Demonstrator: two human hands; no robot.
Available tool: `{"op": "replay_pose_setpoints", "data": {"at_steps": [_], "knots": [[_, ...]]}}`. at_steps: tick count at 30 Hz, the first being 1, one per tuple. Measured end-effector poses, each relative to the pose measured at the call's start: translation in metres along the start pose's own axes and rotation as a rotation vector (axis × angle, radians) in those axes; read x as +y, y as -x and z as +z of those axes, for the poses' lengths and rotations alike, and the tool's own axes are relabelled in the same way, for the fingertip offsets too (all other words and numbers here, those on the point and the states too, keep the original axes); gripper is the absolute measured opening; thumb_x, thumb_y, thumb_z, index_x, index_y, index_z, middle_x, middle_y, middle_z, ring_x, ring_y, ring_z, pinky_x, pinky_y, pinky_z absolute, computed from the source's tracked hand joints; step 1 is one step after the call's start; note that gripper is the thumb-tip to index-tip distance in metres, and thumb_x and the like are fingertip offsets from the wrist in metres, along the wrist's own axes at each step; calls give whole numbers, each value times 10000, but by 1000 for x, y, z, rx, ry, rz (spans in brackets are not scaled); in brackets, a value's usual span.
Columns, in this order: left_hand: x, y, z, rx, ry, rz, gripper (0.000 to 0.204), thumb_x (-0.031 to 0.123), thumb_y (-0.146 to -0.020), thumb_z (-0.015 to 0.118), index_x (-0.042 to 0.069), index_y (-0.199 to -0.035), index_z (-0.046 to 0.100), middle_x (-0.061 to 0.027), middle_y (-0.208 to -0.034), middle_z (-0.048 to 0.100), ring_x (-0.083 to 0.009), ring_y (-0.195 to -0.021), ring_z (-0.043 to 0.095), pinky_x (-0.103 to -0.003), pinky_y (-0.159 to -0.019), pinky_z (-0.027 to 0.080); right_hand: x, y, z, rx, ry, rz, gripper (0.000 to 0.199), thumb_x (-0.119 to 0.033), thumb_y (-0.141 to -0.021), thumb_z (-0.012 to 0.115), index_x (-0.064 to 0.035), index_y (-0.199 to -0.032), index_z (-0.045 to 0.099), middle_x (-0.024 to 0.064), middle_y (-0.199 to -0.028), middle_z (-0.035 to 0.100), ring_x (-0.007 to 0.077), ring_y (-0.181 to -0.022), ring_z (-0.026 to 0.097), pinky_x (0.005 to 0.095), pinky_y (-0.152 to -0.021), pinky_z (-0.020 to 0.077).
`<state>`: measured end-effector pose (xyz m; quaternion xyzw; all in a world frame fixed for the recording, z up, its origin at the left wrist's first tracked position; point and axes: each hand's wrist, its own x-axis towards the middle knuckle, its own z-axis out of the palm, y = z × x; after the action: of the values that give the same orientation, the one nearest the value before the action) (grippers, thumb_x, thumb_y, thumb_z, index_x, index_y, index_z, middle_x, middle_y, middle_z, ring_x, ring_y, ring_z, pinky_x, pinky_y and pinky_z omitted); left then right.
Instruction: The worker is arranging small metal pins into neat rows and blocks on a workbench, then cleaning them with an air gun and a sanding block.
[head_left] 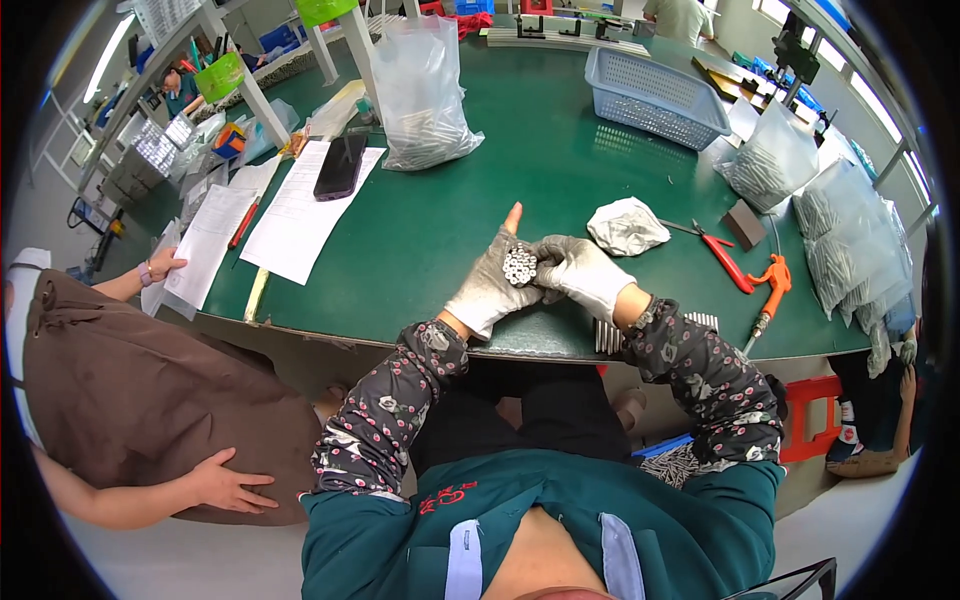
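Note:
Above the table's near edge, my left hand (489, 285), in a pale work glove with the thumb tip bare, is closed round a bundle of small metal tubes (520, 266). Their round ends face up. My right hand (585, 274), gloved the same way, presses against the bundle's right side with bent fingers. Partly hidden by my right forearm, a row of metal tubes (608, 337) lies at the table edge. Beyond my right hand sits a crumpled white cloth (628, 226), with red-handled pliers (725, 262) to its right.
An orange air gun (773, 285) and a brown block (743, 224) lie at the right, near bags of metal tubes (850, 240). A blue basket (655, 98) stands far back. Papers (290, 235), a phone (340, 167) and another bag (425, 100) are left. A person in brown (150, 390) stands close by.

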<state>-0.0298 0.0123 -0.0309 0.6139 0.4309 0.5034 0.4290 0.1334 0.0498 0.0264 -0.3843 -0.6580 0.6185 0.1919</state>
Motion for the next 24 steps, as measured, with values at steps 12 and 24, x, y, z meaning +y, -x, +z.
{"op": "replay_pose_setpoints", "data": {"at_steps": [12,24], "knots": [[-3,1,-1,38,-123,86,1121,6,-663,775,204,-1512,69,9,-903,558,-107,-830,555,-248,-815,474,-13,10,-1,20,96,3,380,-202,-854,628,38,-1145,583,61,-888,632,97,-706,591,231,-658,486],[2,-3,-4,0,-72,-29,1092,-13,-668,702,232,-1511,52,-17,-915,598,-136,-831,585,-273,-816,491,-9,6,-9,-11,85,33,428,-151,-813,577,60,-1185,563,110,-912,640,137,-713,593,245,-666,492]]}}
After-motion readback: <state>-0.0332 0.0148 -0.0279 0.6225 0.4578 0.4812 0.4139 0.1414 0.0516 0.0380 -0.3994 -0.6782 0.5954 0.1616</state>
